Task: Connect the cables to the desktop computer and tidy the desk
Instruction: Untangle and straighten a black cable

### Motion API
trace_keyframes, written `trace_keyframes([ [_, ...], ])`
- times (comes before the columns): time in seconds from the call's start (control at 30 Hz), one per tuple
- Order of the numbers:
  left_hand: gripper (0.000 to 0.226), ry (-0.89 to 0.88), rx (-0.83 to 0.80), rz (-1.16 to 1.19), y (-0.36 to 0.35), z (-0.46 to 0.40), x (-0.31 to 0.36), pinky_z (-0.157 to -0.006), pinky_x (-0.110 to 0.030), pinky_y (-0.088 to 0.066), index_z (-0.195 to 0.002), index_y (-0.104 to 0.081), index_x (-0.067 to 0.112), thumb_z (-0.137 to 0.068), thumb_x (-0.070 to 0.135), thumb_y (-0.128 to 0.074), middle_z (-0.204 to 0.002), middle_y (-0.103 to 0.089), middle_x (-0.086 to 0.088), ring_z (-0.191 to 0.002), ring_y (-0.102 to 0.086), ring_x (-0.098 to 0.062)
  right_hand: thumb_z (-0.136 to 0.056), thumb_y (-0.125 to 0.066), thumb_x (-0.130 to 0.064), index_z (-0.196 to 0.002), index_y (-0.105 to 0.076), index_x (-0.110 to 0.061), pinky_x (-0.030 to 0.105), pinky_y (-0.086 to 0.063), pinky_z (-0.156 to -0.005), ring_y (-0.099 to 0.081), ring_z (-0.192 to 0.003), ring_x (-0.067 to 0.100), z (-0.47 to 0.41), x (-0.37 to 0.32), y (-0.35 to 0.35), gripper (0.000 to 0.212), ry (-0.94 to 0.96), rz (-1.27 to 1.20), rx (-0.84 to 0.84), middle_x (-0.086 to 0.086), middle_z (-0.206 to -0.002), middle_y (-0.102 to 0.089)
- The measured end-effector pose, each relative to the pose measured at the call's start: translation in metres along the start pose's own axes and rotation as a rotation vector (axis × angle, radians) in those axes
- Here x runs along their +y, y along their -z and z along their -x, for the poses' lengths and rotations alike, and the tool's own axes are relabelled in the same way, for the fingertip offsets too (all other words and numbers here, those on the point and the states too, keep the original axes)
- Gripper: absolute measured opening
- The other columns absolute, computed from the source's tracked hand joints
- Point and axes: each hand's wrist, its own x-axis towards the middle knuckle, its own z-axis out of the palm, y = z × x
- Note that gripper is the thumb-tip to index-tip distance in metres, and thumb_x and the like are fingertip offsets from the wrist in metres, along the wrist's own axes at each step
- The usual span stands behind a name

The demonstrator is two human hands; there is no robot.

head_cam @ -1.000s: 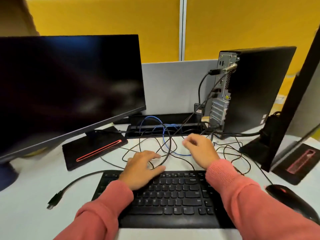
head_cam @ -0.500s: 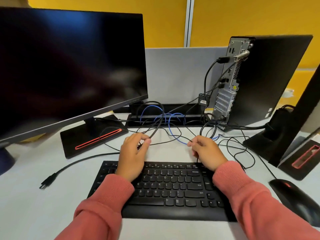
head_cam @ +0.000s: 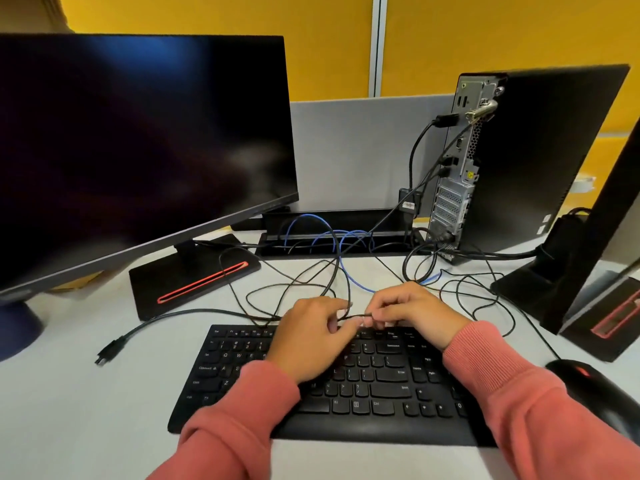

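Observation:
The black desktop tower point(head_cam: 526, 161) stands at the back right, its rear panel turned toward me with several black cables plugged in. A tangle of thin black cables point(head_cam: 311, 271) and a blue cable point(head_cam: 349, 268) lies on the white desk point(head_cam: 69, 410) behind the black keyboard point(head_cam: 363, 386). Over the keyboard's far edge my left hand point(head_cam: 311, 337) and my right hand point(head_cam: 412, 310) meet and pinch the same thin black cable between their fingertips. A loose black cable ends in an unplugged connector point(head_cam: 109, 351) at the left.
A large dark monitor point(head_cam: 138, 150) with a black, red-striped base point(head_cam: 194, 282) fills the left. A second monitor's stand point(head_cam: 568, 271) is at the right, a black mouse point(head_cam: 595, 393) in front of it. A black cable tray point(head_cam: 346, 233) runs along the grey divider.
Both hands have come together over the keyboard's far edge. The left let go of the thick cable loop it was lifting and now pinches a thin cable with the right.

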Motion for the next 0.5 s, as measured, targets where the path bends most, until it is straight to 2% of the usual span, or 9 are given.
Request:
trace_keyframes([
  [0.07,0.030,0.072,-0.015,0.024,-0.006,-0.002,0.010,-0.078,-0.036,-0.053,-0.120,-0.070,0.038,-0.092,0.045,-0.064,-0.069,-0.061,0.011,-0.076,-0.059,-0.008,-0.080,-0.061,-0.003,-0.073,-0.072,0.001,0.020,-0.045,-0.068,-0.057,-0.068,0.013,0.003,-0.001,-0.007,0.014,0.060,-0.040,-0.012,0.010,-0.070,-0.067],
  [0.13,0.019,0.078,0.015,-0.022,-0.005,-0.005,0.012,-0.073,-0.036,-0.054,-0.111,-0.067,0.038,-0.094,0.045,-0.062,-0.067,-0.060,0.009,-0.072,-0.059,-0.010,-0.071,-0.055,-0.010,-0.062,-0.067,-0.005,0.024,-0.042,-0.066,-0.052,-0.065,0.017,0.007,0.002,-0.013,0.016,0.100,-0.091,0.069,0.010,-0.064,-0.063],
  [0.23,0.012,0.076,0.155,-0.071,0.005,-0.011,0.009,-0.068,-0.036,-0.051,-0.110,-0.059,0.036,-0.100,0.042,-0.056,-0.068,-0.058,0.009,-0.070,-0.057,-0.018,-0.068,-0.048,-0.013,-0.057,-0.054,-0.003,0.032,-0.035,-0.065,-0.039,-0.063,0.022,0.012,0.008,-0.010,0.016,0.134,-0.261,0.208,0.010,-0.058,-0.046],
  [0.3,0.009,0.074,0.250,-0.095,0.012,-0.013,0.008,-0.069,-0.035,-0.048,-0.109,-0.060,0.036,-0.101,0.036,-0.055,-0.078,-0.057,0.014,-0.073,-0.053,-0.015,-0.073,-0.047,-0.014,-0.061,-0.047,-0.003,0.034,-0.036,-0.069,-0.035,-0.064,0.022,0.013,0.008,-0.008,0.016,0.124,-0.368,0.242,0.005,-0.059,-0.038],
  [0.4,0.004,0.109,0.405,0.003,0.014,-0.013,-0.003,-0.069,-0.034,-0.045,-0.099,-0.061,0.035,-0.099,0.032,-0.061,-0.086,-0.054,0.015,-0.077,-0.052,-0.003,-0.089,-0.043,-0.008,-0.066,-0.044,-0.008,0.038,-0.039,-0.077,-0.033,-0.063,0.021,0.013,0.006,-0.007,0.023,0.057,-0.480,0.303,0.002,-0.061,-0.029],
  [0.5,0.013,0.104,0.460,0.081,0.008,-0.008,-0.010,-0.075,-0.036,-0.045,-0.105,-0.060,0.037,-0.096,0.028,-0.065,-0.094,-0.050,0.017,-0.083,-0.050,0.002,-0.099,-0.037,-0.005,-0.071,-0.044,-0.010,0.038,-0.045,-0.080,-0.035,-0.058,0.019,0.012,0.004,-0.009,0.030,-0.015,-0.519,0.393,0.003,-0.061,-0.023],
])
